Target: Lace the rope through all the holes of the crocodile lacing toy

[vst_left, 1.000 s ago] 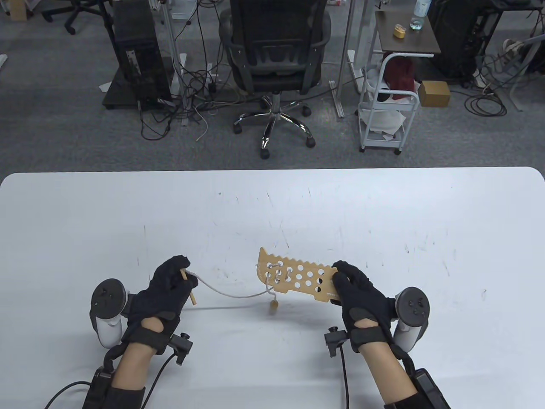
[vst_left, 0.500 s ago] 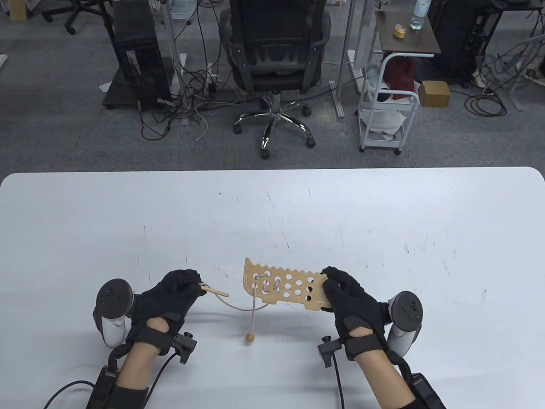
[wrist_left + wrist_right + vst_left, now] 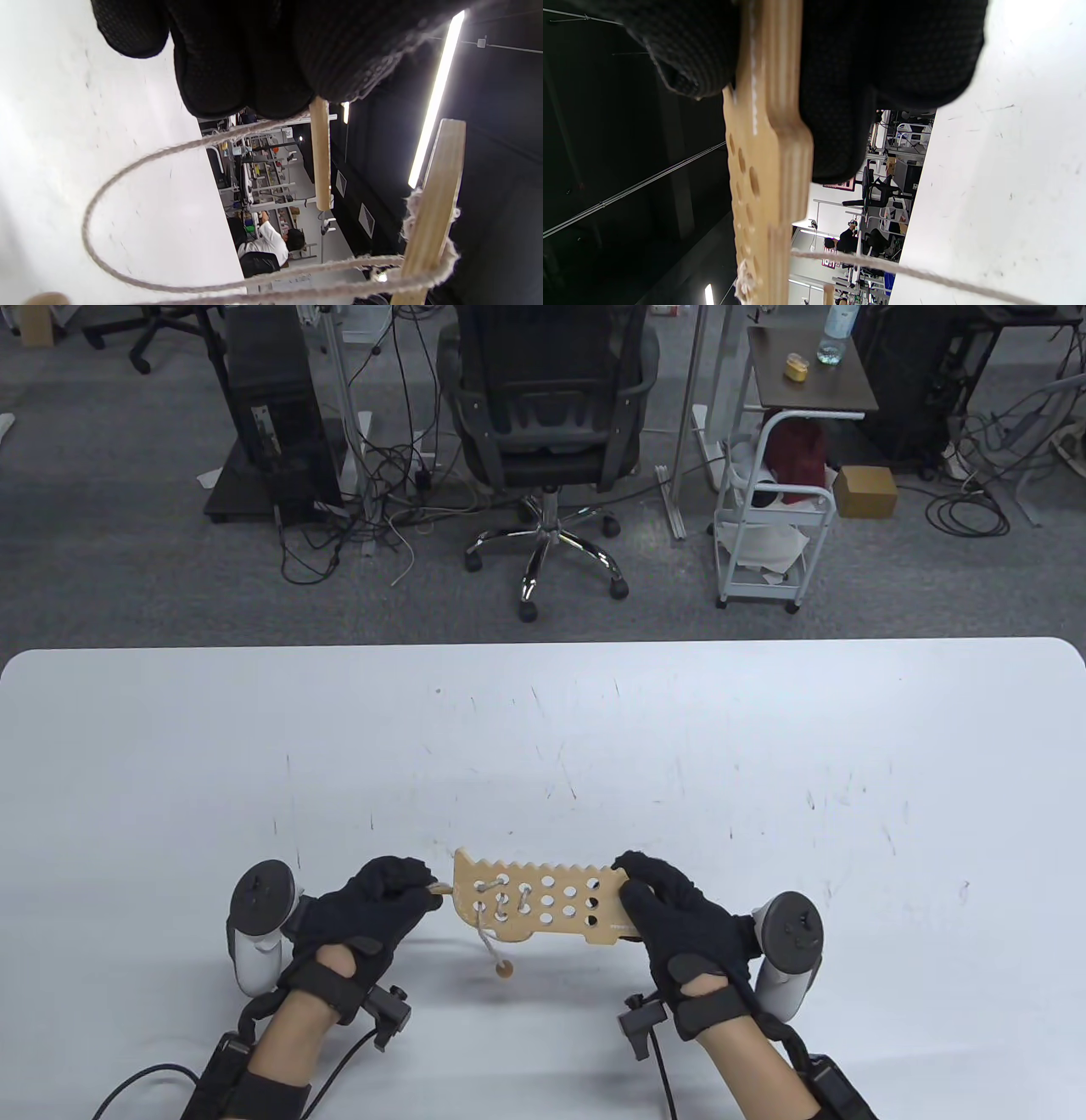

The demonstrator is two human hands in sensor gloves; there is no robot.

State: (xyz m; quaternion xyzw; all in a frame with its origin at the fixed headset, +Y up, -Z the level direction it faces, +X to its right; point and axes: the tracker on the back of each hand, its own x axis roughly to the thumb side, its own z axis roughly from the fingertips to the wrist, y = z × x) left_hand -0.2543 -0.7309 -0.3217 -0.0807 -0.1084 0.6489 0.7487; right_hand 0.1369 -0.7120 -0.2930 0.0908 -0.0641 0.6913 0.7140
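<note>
The wooden crocodile board is held above the table, long side left to right. My right hand grips its right end; the right wrist view shows the board edge-on between my fingers. The rope is laced through a few holes at the board's left end, and its bead end hangs below. My left hand pinches the wooden needle, whose tip is at the board's left edge. The left wrist view shows the needle, a slack rope loop and the board's edge.
The white table bears only scuff marks. Beyond its far edge stand an office chair, a white cart and floor cables.
Both hands have moved nearer me and leftward. My left hand turned the needle toward the board and closed in on its left end; the rope's slack has shortened and the bead hangs closer.
</note>
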